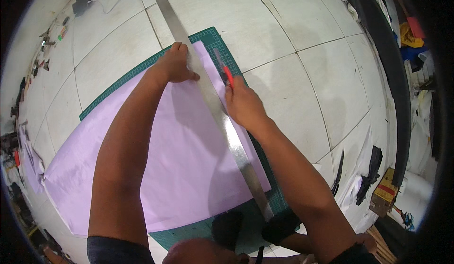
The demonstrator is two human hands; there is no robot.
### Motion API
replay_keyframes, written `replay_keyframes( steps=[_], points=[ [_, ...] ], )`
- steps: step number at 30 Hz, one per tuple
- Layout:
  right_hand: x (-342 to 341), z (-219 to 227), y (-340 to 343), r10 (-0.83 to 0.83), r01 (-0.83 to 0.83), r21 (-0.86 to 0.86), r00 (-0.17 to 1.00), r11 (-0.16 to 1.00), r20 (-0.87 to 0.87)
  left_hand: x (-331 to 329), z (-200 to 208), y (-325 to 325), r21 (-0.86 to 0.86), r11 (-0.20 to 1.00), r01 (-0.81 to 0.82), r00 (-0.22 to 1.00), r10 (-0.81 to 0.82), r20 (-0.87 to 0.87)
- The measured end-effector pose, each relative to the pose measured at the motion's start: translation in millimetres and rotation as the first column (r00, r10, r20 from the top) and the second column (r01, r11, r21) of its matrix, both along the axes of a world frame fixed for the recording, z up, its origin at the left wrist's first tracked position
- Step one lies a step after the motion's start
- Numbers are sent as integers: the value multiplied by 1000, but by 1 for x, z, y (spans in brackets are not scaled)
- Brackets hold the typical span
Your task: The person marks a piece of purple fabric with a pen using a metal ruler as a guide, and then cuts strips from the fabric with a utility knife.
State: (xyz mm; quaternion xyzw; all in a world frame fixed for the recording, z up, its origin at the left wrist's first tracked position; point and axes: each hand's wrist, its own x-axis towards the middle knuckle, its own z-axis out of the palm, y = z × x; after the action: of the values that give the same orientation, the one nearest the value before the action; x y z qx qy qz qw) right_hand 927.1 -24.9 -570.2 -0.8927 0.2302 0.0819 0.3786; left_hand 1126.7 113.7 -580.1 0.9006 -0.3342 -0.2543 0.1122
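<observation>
A long steel ruler (218,110) lies slantwise across a lilac sheet of cloth (184,136), a little in from its right edge. My left hand (176,65) presses the ruler's upper part down, fingers bent at its left edge and thumb on the metal. Closed around a red utility knife (228,74) is my right hand (245,104), just right of the ruler. The knife points up and away, over the green cutting mat (222,46) by the cloth's right edge; its tip is blurred. Under the cloth, the mat shows along the top, right and near edges.
White floor tiles (283,89) surround the mat. A long black roll (395,74) runs down the right side, with a yellow box (384,193) and black scraps (370,174) near its end. Small tools (45,44) are scattered at the far left. My feet are at the near edge.
</observation>
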Motion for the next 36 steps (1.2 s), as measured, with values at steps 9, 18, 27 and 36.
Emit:
replay_keyframes(
  steps=[9,18,27,36],
  points=[
    [69,-1,26,9,-17,-82,996,997,-93,6,5,-18,196,981,9,989,-37,141],
    [77,0,24,59,-60,-122,998,991,-12,8,9,-23,225,969,101,956,-157,248],
    [60,6,15,85,-86,-2,991,996,-100,7,10,-23,268,941,207,936,-270,225],
    [-88,25,22,102,-61,105,884,993,-456,3,9,-20,291,939,184,943,-252,216]
  ],
)
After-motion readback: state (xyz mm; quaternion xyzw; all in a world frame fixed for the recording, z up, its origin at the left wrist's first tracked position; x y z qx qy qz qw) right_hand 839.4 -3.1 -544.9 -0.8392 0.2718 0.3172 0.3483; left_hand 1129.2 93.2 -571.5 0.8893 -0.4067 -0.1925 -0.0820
